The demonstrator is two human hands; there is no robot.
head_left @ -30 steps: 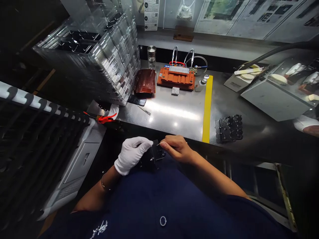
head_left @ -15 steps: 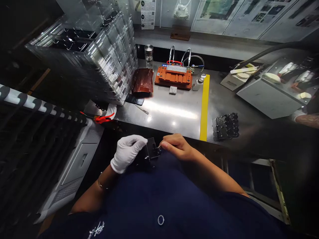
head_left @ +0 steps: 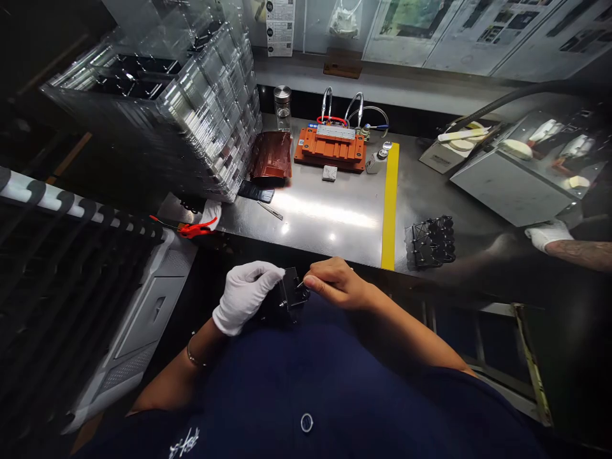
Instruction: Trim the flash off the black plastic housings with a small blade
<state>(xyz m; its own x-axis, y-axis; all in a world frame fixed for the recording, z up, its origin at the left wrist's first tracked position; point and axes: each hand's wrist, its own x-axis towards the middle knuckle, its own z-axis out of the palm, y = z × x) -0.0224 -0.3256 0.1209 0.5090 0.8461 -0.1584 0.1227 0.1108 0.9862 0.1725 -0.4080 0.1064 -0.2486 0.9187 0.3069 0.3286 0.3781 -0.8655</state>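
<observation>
The flat-faced black part with small protruding pieces is held just in front of the person's dark blue shirt, beyond the near edge of the metal table. The left hand, in a white glove, has its thumb and fingers pinched on the part's upper left edge. The bare right hand is closed on a thin metal tool, whose tip is at the part's right side; whether it touches cannot be told. The two hands are apart, with the part between them.

On the table, slim metal tweezers lie near a dark flat phone-like object. Farther back stands an orange block-shaped fixture, with a small whitish block just in front of it. To the right of the yellow tape strip sits a cluster of black parts. Another person's gloved hand is at the far right.
</observation>
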